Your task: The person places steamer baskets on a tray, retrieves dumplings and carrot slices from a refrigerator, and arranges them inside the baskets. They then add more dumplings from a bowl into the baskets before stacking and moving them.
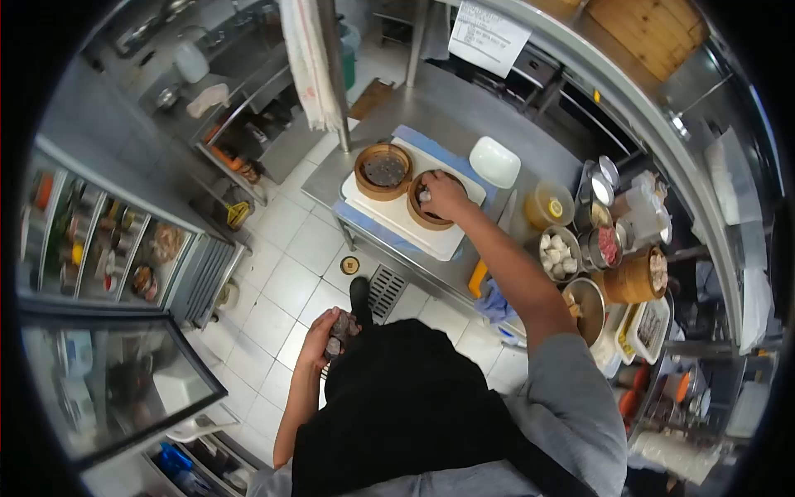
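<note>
My right hand (445,197) reaches into a round bamboo steamer basket (428,222). Its fingers pinch a small pale-grey lump (424,196) just above the dark bottom. A second bamboo steamer basket (383,193) stands beside it to the left, with a dark, dotted bottom. Both baskets rest on a white cutting board (443,246). Low at my left side, my left hand (320,338) is closed around several greyish lumps (340,329), whose kind I cannot make out.
The board lies on a steel table (397,112), with a white dish (495,161) behind it. Bowls, including one of white pieces (558,254), and a bamboo steamer (627,278) crowd the right. An open glass fridge door (124,385) juts out at lower left.
</note>
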{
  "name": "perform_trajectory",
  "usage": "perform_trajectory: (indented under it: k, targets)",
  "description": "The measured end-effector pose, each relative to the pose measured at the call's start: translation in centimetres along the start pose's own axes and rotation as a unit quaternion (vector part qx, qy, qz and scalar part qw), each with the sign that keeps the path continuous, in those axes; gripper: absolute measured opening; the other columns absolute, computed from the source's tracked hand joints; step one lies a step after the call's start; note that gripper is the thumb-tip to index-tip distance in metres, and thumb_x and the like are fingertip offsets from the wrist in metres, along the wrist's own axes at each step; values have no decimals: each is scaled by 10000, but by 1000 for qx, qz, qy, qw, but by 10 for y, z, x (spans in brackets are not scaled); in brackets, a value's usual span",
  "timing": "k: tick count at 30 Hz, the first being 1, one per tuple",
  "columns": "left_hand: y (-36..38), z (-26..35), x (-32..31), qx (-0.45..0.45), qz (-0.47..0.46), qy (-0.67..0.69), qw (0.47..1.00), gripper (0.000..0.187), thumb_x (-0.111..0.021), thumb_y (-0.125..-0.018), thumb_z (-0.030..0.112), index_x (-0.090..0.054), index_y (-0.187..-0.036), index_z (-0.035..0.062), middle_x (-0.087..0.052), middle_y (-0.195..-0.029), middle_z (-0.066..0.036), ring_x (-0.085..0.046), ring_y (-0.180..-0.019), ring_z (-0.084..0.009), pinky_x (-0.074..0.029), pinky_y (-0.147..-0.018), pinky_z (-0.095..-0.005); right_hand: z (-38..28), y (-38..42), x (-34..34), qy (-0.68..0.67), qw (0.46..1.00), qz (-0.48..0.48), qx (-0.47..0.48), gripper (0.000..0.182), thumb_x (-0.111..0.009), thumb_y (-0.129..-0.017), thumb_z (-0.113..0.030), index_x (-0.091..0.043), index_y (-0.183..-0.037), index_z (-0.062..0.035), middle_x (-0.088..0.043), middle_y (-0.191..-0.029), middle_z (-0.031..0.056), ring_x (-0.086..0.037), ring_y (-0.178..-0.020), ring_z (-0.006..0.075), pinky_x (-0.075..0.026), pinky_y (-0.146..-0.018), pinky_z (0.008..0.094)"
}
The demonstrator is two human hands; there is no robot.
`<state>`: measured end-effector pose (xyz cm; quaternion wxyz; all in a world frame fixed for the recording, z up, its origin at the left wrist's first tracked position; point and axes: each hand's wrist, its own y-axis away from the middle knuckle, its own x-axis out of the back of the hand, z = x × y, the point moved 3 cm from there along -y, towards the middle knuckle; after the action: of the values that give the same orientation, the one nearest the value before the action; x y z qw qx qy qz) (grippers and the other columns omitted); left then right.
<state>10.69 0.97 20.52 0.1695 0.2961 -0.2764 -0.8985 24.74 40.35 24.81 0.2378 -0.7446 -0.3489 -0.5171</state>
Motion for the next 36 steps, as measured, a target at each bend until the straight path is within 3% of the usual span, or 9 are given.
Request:
perform_trajectory:
  k: [3,6,9,13,21,23,27,29,36]
  targets:
    - [-35,36,10,8,-34,-13,999,366,-540,-1014,399,-627,-1029,45,-698,-876,-96,-694,-768,-162,-526,-522,-242,11,12,-12,-16,999,-30,-30,647,-785,-688,-198,-544,-1259,-16,-496,-1304,268,-585,-1144,422,-508,-978,453]
    - [-68,84,20,5,-60,-37,998,360,-535,-1019,383,-637,-1032,37,-702,-866,-94,-682,-737,-150,-517,-554,-238,9,32,-4,-67,995,57,-38,771,-832,-679,-166,-519,-1377,-71,-396,-1436,260,-556,-1211,402,-499,-1004,438]
    - [-101,127,23,-10,-119,-102,988,354,-552,-1012,333,-619,-1106,-1,-681,-1042,-124,-686,-948,-245,-547,-836,-344,3,49,6,-125,985,80,-88,674,-840,-726,-171,-561,-1336,-108,-433,-1401,191,-553,-1203,393,-485,-1014,437]
    - [-122,185,-10,-36,-105,-123,986,288,-544,-1029,286,-652,-1050,19,-692,-886,-65,-649,-795,-145,-512,-735,-270,-7,60,13,-168,968,133,-129,542,-782,-792,-101,-587,-1298,-103,-474,-1296,185,-658,-982,351,-550,-877,446]
    - [-194,232,-86,-160,-156,-342,913,253,-672,-956,251,-673,-1029,8,-607,-832,-24,-543,-743,-102,-446,-688,-255,-8,54,25,-26,968,129,-215,550,-775,-779,-129,-592,-1297,-105,-547,-1206,192,-622,-1043,367,-547,-876,444]
    - [-217,235,-106,-341,-117,-500,787,245,-707,-922,240,-676,-1038,26,-595,-922,-85,-579,-801,-161,-477,-741,-304,-10,47,23,11,961,100,-259,560,-784,-774,-146,-593,-1299,-108,-555,-1207,183,-612,-1083,377,-542,-896,446]
    - [-245,227,-129,-414,-77,-595,685,310,-759,-862,263,-678,-1053,33,-551,-1070,-160,-598,-924,-271,-509,-799,-380,-14,50,29,18,964,95,-247,564,-776,-771,-177,-571,-1288,-75,-555,-1180,200,-580,-1099,378,-540,-888,457]
    - [-250,218,-133,-487,-63,-691,530,364,-793,-808,275,-678,-1054,33,-501,-1216,-189,-562,-1056,-361,-519,-854,-448,-11,60,32,-18,966,85,-242,565,-778,-771,-181,-569,-1285,-72,-555,-1186,205,-576,-1108,381,-536,-894,460]
    - [-256,220,-134,-458,-87,-729,501,422,-824,-751,264,-675,-1067,28,-496,-1244,-173,-524,-1148,-381,-521,-896,-472,-4,71,20,-64,970,131,-195,514,-790,-752,-156,-587,-1215,-66,-596,-1101,193,-607,-1057,383,-524,-895,466]
